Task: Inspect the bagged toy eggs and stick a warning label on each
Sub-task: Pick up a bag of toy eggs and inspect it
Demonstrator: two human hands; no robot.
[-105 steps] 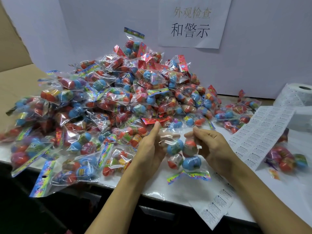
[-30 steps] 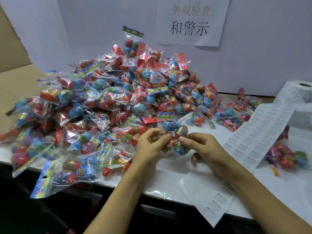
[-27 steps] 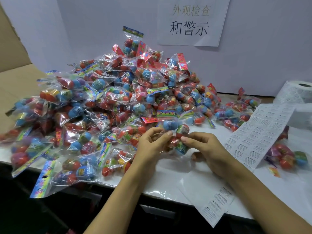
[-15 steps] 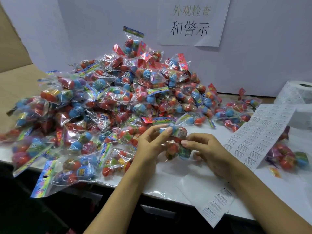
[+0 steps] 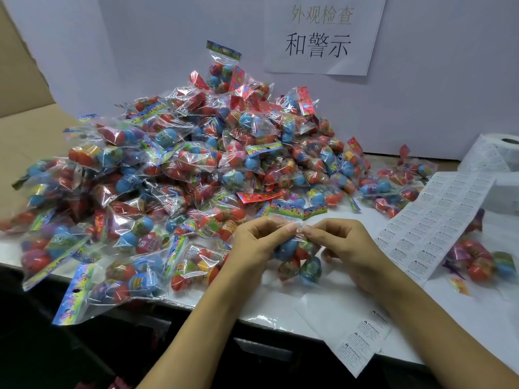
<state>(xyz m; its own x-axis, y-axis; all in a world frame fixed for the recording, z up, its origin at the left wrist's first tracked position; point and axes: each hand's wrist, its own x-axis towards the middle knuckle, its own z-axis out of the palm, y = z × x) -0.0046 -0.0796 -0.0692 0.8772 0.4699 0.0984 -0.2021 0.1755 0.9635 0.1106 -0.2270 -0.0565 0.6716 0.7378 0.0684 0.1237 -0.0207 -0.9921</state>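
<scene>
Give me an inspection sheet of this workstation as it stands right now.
Surface: white table, glossy at the front edge, mostly covered.
Job's things: held bag of toy eggs in front of the big pile of bagged eggs; label strip runs from the label roll at right; a second label strip overhangs the front edge.
Clutter: a few loose bags on the right, partly under the strip.
Hands: left hand and right hand both pinch the held bag near its top.
Cables: nothing seen.
Surroundings: white wall with a paper sign in Chinese characters; cardboard at left.
</scene>
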